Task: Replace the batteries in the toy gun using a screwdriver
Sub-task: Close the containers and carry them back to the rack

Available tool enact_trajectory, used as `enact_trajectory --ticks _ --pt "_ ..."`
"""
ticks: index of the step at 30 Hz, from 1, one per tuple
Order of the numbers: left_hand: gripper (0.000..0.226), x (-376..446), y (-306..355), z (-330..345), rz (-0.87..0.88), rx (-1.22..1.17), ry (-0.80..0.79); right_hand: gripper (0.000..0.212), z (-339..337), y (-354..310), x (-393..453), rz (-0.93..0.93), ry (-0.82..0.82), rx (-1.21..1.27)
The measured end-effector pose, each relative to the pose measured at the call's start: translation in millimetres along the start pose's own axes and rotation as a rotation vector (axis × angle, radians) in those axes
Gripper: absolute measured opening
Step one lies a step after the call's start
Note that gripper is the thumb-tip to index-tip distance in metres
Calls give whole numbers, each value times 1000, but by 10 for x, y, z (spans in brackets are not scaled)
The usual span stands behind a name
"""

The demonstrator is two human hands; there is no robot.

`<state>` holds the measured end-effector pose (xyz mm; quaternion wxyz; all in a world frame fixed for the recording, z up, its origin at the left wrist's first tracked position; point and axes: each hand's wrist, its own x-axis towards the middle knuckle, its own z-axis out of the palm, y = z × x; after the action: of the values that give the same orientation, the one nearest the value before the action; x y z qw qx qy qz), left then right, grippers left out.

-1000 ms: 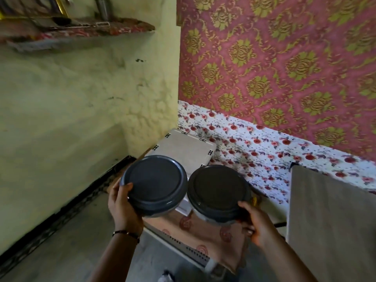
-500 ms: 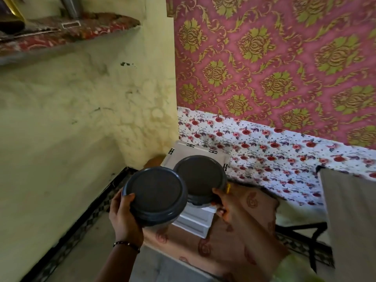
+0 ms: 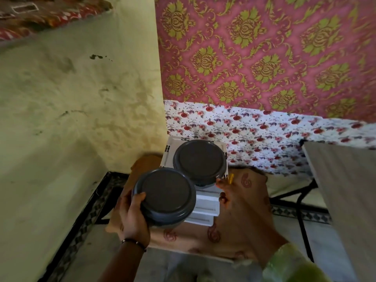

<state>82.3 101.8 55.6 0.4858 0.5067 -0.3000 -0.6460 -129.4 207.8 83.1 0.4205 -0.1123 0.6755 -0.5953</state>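
Observation:
No toy gun shows in the head view. My left hand [image 3: 132,212] grips a round container with a dark grey lid [image 3: 165,193] from its left side and holds it above the floor. A second grey-lidded container [image 3: 200,159] stands on a white plastic drawer unit [image 3: 205,204]. My right hand [image 3: 234,198], blurred, is at this container's lower right edge. A small yellow object [image 3: 231,178] sticks up from its fingers; I cannot tell what it is.
The drawer unit stands on a low stand draped in a printed cloth [image 3: 203,239], in the corner between a yellow wall and a floral-papered wall. A grey board [image 3: 345,190] on a black frame [image 3: 301,200] is at the right. A shelf [image 3: 50,13] hangs top left.
My right hand carried the second container away from me and onto the white drawer unit. The left hand kept its container near the same place. The view tilted down toward the corner.

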Motion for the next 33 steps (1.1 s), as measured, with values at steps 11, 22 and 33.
enact_trajectory --ticks 11,22,33 --pt "40 -230 -646 -639 -108 170 -105 10 163 1303 -778 456 -51 131" --pt "24 218 -1433 -540 -352 443 -300 11 -87 1688 -166 546 142 243" --pt "29 932 -1882 86 -439 505 -235 18 -99 1864 909 471 167 238"
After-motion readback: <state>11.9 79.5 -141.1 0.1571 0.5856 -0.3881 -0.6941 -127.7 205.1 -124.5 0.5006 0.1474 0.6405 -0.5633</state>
